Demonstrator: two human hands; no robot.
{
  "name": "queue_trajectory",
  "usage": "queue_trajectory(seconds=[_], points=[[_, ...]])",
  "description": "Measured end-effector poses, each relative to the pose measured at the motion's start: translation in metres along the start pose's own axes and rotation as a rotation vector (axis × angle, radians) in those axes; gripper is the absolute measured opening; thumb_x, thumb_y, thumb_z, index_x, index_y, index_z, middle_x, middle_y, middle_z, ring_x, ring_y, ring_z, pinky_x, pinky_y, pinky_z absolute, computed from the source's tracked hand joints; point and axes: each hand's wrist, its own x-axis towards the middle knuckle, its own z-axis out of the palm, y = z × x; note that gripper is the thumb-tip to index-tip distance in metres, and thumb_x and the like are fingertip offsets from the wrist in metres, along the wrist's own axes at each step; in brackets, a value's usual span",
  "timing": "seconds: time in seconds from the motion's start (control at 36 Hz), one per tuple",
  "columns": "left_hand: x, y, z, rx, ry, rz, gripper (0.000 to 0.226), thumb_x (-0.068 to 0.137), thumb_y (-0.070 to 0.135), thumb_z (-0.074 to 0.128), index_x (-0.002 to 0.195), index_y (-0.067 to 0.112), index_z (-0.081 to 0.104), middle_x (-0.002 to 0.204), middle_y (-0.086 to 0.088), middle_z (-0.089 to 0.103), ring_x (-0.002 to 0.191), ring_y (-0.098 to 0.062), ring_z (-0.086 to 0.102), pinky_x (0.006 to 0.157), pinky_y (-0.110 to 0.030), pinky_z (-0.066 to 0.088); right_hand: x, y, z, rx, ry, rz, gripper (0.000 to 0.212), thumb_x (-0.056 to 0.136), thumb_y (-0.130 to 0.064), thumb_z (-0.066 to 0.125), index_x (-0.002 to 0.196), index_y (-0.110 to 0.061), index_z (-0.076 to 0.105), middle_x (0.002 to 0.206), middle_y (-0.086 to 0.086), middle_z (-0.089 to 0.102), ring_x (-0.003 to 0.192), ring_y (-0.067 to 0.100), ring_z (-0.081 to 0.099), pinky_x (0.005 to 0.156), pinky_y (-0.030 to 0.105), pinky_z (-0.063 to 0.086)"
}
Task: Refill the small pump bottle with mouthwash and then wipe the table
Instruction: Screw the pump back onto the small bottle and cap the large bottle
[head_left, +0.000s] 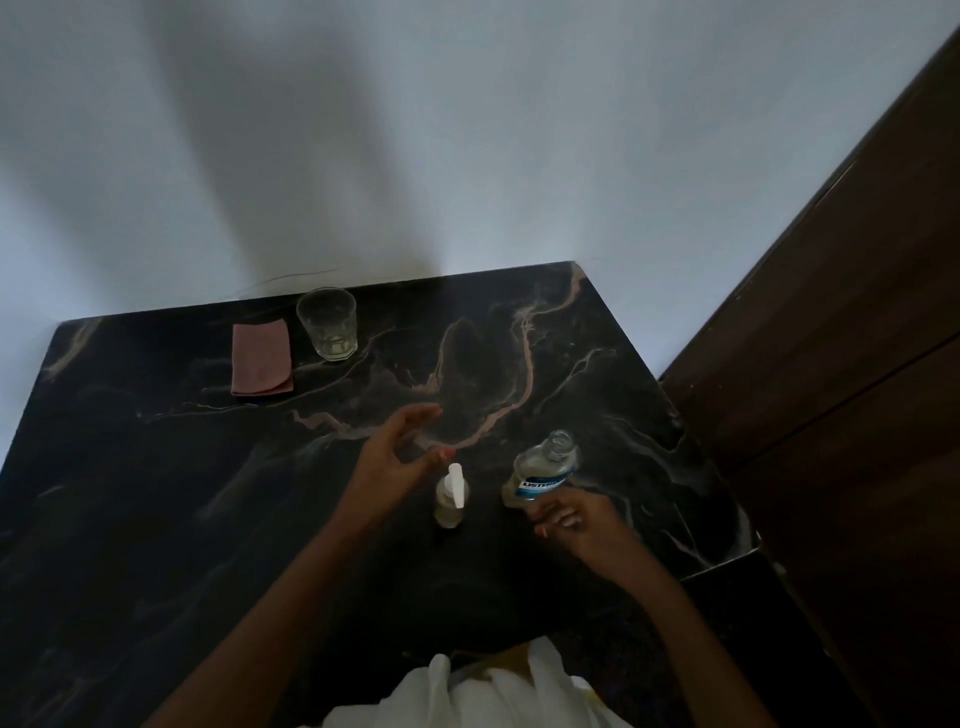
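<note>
Head view: a dark marble table (156, 467) with pale pink veins stands against a white wall (467, 130), and a dark wooden panel (841, 338) runs down its right side. The small pump bottle (451, 501) stands upright near the table's middle, toward the near edge, its white pump head (456, 483) in place on top.

The left hand (400, 452) hovers just behind and to the left of it, released, with fingers spread and loosely bent, holding nothing. The thumb tip lies just beside the pump's top, but contact cannot be told in the dim light.

The right hand (576, 525) grasps the mouthwash bottle (540, 470) by its lower end, fingers curled round it. This bottle is tilted, its uncapped neck pointing up and away to the right, its blue label facing the camera, just right of the pump bottle and apart from it.

At the far edge stand 1 clear glass (327, 323) and, just left of it, 1 folded pink cloth (261, 357) lying flat. A white garment (467, 691) shows at the bottom.
</note>
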Motion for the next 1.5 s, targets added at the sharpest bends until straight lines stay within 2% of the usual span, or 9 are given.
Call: queue_trajectory(seconds=[0.39,0.53,0.64,0.69,0.83,1.08,1.19,1.25,1.5], points=[[0.056,0.033,0.049,0.267,-0.404,-0.045,0.05,0.072,0.011,0.072,0.117,0.014,0.051,0.11,0.009,0.053,0.096,0.005,0.051,0.075,0.0,0.042,0.03,0.03,-0.059,0.002,0.291,0.018,0.043,0.07,0.015,0.059,0.068,-0.028,0.06,0.07,-0.014,0.065,0.063,-0.006,0.059,0.064,0.008,0.046],[0.061,0.028,0.058,0.311,-0.55,-0.142,0.061,0.068,0.012,0.077,0.121,0.016,0.049,0.116,0.008,0.054,0.109,-0.005,0.053,0.08,-0.004,0.044,0.059,0.043,-0.056,-0.018,0.318,0.032,0.038,0.069,0.011,0.066,0.078,-0.025,0.059,0.081,-0.008,0.061,0.075,0.01,0.058,0.069,0.014,0.046],[0.064,0.027,0.07,0.497,-0.62,-0.124,0.064,0.067,0.016,0.078,0.124,0.014,0.047,0.125,0.0,0.053,0.115,-0.012,0.051,0.093,-0.018,0.043,0.082,0.056,-0.047,-0.17,0.248,-0.021,0.046,0.066,0.003,0.072,0.109,-0.007,0.059,0.111,0.011,0.058,0.101,0.022,0.055,0.091,0.032,0.044],[0.067,0.029,0.075,0.589,-0.641,-0.118,0.065,0.07,0.019,0.075,0.127,0.013,0.044,0.129,-0.003,0.05,0.117,-0.015,0.049,0.096,-0.022,0.04,0.091,0.062,-0.042,-0.259,0.201,-0.025,0.05,0.069,-0.004,0.072,0.116,-0.008,0.056,0.118,0.012,0.054,0.108,0.026,0.051,0.095,0.029,0.036],[0.07,0.03,0.084,0.626,-0.603,-0.111,0.055,0.072,0.021,0.074,0.121,0.015,0.05,0.123,-0.003,0.056,0.108,-0.013,0.053,0.085,-0.017,0.038,0.103,0.071,-0.033,-0.334,0.129,0.01,0.042,0.072,-0.023,0.063,0.113,-0.013,0.059,0.116,0.01,0.057,0.106,0.029,0.053,0.091,0.032,0.037],[0.067,0.026,0.085,0.623,-0.542,-0.092,0.052,0.074,0.019,0.072,0.121,0.013,0.05,0.122,-0.005,0.058,0.109,-0.013,0.054,0.084,-0.014,0.04,0.091,0.054,-0.044,-0.101,0.255,-0.072,0.034,0.071,0.007,0.065,0.103,-0.003,0.064,0.1,0.014,0.056,0.093,0.026,0.058,0.084,0.035,0.047],[0.066,0.023,0.086,0.623,-0.536,-0.108,0.051,0.073,0.02,0.072,0.118,0.014,0.051,0.119,-0.005,0.058,0.106,-0.015,0.056,0.092,-0.027,0.046,0.072,0.025,-0.064,-0.094,0.207,-0.096,0.043,0.067,-0.021,0.06,0.108,-0.005,0.063,0.098,0.003,0.043,0.086,0.008,0.051,0.079,0.002,0.038],[0.064,0.022,0.087,0.595,-0.515,-0.106,0.047,0.071,0.019,0.074,0.113,0.013,0.053,0.115,-0.005,0.061,0.101,-0.012,0.057,0.089,-0.026,0.048,0.062,0.012,-0.073,-0.149,0.175,-0.098,0.036,0.074,-0.011,0.064,0.11,-0.009,0.062,0.103,0.005,0.043,0.09,0.011,0.05,0.078,-0.002,0.035],[0.06,0.02,0.087,0.556,-0.469,-0.077,0.043,0.069,0.017,0.075,0.107,0.009,0.056,0.109,-0.007,0.063,0.097,-0.015,0.059,0.087,-0.029,0.049,0.026,-0.041,-0.08,-0.425,0.125,-0.172,0.055,0.075,-0.001,0.067,0.124,-0.015,0.048,0.122,0.006,0.044,0.106,0.02,0.051,0.093,0.032,0.045]])
